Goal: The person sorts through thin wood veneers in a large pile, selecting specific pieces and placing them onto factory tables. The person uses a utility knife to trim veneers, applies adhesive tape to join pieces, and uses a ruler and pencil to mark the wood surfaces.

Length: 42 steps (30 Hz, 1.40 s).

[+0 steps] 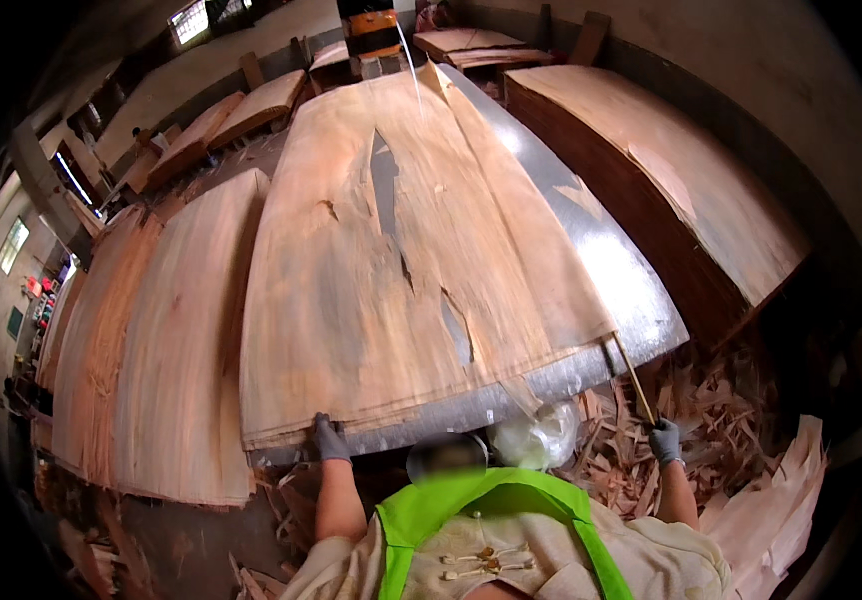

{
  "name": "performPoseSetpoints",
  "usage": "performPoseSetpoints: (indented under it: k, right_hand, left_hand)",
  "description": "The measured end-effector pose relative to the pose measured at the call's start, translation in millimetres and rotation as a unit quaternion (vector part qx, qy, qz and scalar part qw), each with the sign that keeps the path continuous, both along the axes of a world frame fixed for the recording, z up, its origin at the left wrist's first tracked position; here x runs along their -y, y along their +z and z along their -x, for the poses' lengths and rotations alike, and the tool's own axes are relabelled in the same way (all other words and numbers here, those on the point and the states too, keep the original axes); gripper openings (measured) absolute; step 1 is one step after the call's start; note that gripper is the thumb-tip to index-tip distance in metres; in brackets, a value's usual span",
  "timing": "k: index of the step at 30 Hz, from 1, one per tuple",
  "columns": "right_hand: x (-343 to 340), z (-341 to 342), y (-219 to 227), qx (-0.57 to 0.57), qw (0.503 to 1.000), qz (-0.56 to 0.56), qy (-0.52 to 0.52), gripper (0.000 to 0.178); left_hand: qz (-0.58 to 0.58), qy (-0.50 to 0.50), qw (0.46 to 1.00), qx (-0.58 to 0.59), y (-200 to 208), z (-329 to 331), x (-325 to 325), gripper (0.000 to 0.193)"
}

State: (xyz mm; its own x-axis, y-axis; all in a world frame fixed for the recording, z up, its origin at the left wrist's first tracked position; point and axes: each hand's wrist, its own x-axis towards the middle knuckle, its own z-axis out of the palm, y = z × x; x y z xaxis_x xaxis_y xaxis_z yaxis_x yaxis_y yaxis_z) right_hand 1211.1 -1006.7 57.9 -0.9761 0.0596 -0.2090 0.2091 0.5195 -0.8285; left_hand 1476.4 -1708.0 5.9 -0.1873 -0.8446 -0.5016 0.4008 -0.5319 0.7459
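In front of me a large thin wood veneer sheet (351,310) lies on a shiny metal-topped table (641,290). Long splits run through the sheet and show grey beneath, and a folded or overlapping strip runs along its right side. My left hand (331,440), in a grey glove, is closed at the sheet's near left edge; its fingers are partly hidden. Off the table's near right corner, my right hand (665,443), also gloved, is closed round a thin wooden stick (636,385). The stick slants up toward the sheet's near right corner.
Tall veneer stacks stand left (186,350) and right (691,190) of the table. Broken veneer scraps (711,420) pile up below my right hand. A clear plastic bag (536,435) hangs by the near edge. An orange-and-black machine (373,35) stands at the far end.
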Motion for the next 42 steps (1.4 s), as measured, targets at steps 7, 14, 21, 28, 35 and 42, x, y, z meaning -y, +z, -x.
performPoseSetpoints:
  k: [7,14,21,28,35,42]
  right_hand:
    - [-59,-46,6,0.118,0.990,0.057,-0.056,0.023]
    - [-14,-41,59,0.197,0.959,0.195,-0.054,0.026]
    - [-29,-58,50,0.046,0.998,0.040,-0.009,0.026]
    - [-7,-119,62,0.068,0.995,0.067,-0.033,0.028]
    - [7,-200,68,0.059,0.998,-0.012,0.015,0.025]
    - [-10,-213,93,0.107,0.993,-0.040,-0.002,0.028]
  left_hand:
    - [0.025,-0.016,0.998,0.049,9,5,-20,0.042]
    - [-0.033,-0.088,0.996,-0.011,5,45,-59,0.048]
    - [-0.091,-0.127,0.988,-0.003,6,78,-111,0.041]
    - [-0.103,-0.187,0.976,-0.037,18,103,-135,0.041]
    - [-0.048,-0.217,0.975,-0.023,18,89,-178,0.025]
    - [0.050,-0.525,0.849,-0.016,86,119,-333,0.027]
